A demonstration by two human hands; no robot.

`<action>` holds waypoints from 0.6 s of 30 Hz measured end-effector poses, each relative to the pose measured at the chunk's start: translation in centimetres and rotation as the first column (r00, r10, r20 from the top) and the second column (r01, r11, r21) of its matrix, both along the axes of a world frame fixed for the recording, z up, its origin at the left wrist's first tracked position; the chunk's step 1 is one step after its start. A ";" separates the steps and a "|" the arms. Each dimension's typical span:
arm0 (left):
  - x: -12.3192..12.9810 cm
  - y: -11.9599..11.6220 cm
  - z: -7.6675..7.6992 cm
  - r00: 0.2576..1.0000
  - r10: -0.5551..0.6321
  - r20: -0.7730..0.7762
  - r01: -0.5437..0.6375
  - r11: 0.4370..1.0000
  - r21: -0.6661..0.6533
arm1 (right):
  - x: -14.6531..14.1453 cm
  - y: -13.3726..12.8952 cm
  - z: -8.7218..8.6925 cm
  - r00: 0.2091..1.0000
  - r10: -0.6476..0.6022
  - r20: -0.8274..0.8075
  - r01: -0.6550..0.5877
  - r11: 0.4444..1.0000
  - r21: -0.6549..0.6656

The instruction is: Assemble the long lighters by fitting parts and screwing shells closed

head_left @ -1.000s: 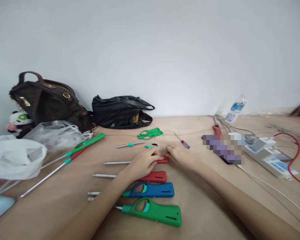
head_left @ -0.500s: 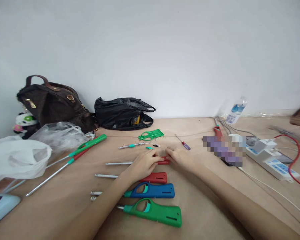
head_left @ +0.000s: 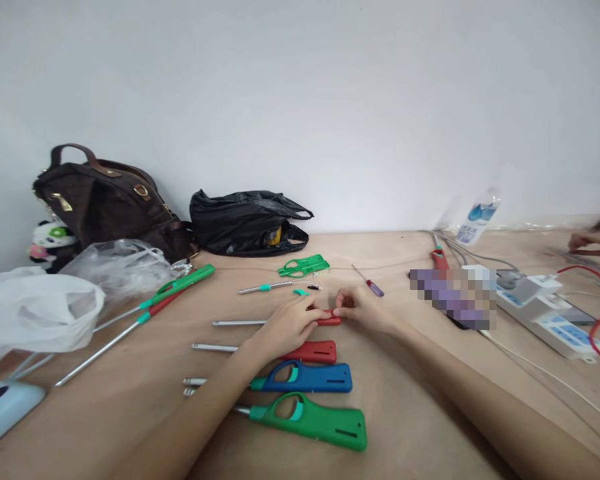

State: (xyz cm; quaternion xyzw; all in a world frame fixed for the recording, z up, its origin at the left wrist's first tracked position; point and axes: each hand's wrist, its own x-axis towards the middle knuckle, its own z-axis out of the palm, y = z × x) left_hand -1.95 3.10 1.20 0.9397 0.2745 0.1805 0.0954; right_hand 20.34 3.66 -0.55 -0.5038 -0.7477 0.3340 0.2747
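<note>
A red stick lighter (head_left: 333,321) with a long metal tube lies across the table under both hands. My left hand (head_left: 293,325) is closed over its handle, covering most of it. At the handle's right end, my right hand (head_left: 361,309) has thumb and fingertips pinched against the red plastic; any small part between them is hidden. Nearer me, another red lighter (head_left: 320,351), a blue lighter (head_left: 325,377) and a green lighter (head_left: 330,427) lie in a row. Beyond the hands are an opened green handle shell (head_left: 310,266), a loose metal tube (head_left: 266,288), a teal trigger (head_left: 301,292) and a small screwdriver (head_left: 374,287).
At left are clear and white plastic bags (head_left: 40,310), more lighters (head_left: 180,285) and a dark backpack (head_left: 110,207). A black bag (head_left: 240,223) sits by the wall. To the right are a power strip (head_left: 550,320), cables, a bottle (head_left: 477,217) and another person's hand (head_left: 597,243).
My right fingertips have shifted slightly at the lighter's end, showing the pinch more clearly. The view has moved a little. Another person's hand shows more at far right.
</note>
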 end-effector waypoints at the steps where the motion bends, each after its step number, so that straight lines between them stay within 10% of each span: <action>1: 0.0 0.0 0.0 1.000 -0.004 0.004 0.004 1.000 -0.005 | 0.1 0.0 0.0 1.000 0.008 -0.011 -0.008 1.000 -0.007; 12: 0.0 0.1 -0.2 1.000 0.001 -0.013 -0.001 1.000 0.018 | 0.4 0.1 0.0 0.994 -0.045 0.103 0.043 0.999 0.024; 18: 0.0 0.2 -0.1 1.000 0.007 -0.019 -0.007 1.000 -0.008 | 3.1 0.2 1.7 0.848 -0.368 0.382 0.298 0.926 0.232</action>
